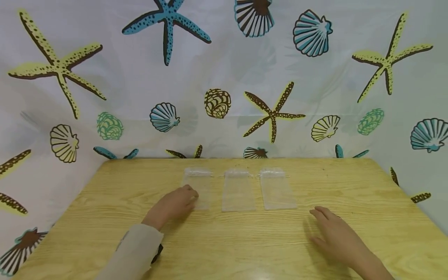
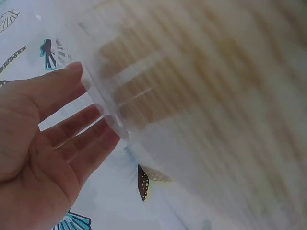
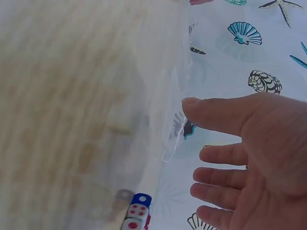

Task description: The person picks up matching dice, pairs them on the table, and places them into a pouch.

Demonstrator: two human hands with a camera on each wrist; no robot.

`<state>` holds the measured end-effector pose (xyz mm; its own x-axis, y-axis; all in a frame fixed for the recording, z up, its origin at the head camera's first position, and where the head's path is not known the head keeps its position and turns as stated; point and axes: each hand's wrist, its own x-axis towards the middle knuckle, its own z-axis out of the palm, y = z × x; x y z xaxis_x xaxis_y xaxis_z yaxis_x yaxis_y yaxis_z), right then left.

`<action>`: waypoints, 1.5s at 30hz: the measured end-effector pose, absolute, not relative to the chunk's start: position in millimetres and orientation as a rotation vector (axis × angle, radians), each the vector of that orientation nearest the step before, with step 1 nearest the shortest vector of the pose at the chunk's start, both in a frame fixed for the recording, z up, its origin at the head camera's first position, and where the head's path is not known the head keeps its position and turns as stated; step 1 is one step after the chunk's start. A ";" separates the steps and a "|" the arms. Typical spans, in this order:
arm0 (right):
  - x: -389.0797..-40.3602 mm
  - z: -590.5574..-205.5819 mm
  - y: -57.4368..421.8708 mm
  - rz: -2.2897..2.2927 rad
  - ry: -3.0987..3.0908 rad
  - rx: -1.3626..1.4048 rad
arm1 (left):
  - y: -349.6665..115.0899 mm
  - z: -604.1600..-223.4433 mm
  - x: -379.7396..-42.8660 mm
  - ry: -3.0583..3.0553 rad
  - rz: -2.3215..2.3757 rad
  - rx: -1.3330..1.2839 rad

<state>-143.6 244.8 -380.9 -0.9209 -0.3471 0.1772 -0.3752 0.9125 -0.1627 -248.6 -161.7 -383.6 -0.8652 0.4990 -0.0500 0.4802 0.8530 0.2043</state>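
Three sheer white drawstring bags lie flat in a row on the wooden table: the left bag [image 1: 202, 186], the middle bag [image 1: 238, 192] and the right bag [image 1: 277, 190]. My left hand [image 1: 176, 204] is over the left bag's left side, hiding part of it. Seen from the left wrist, its thumb and fingers [image 2: 79, 158] are apart, with the tips at the bag or table surface; I cannot tell which they touch. To the right of the right bag, my right hand [image 1: 336, 237] hovers with fingers apart, holding nothing. Small dice [image 3: 137, 211] show near it in the right wrist view.
The wooden table [image 1: 245, 241] runs back to a white cloth [image 1: 217, 70] printed with starfish and shells, which also hangs at both sides. In the head view I cannot make out the dice.
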 end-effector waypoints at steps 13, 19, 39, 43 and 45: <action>-135.3 -382.6 273.8 0.450 -3.037 0.344 | -171.9 -385.6 -247.9 2.929 0.308 0.737; -136.9 -385.0 288.3 0.521 -3.063 0.290 | -174.9 -383.6 -247.9 2.934 0.325 0.748; -144.9 -396.0 299.2 0.544 -3.121 0.199 | -169.4 -389.6 -249.9 2.885 0.412 0.678; -144.5 -395.9 298.6 0.519 -3.101 0.212 | -168.8 -388.8 -250.5 2.885 0.419 0.679; -143.7 -395.1 296.9 0.535 -3.107 0.204 | -169.2 -389.6 -251.1 2.884 0.423 0.687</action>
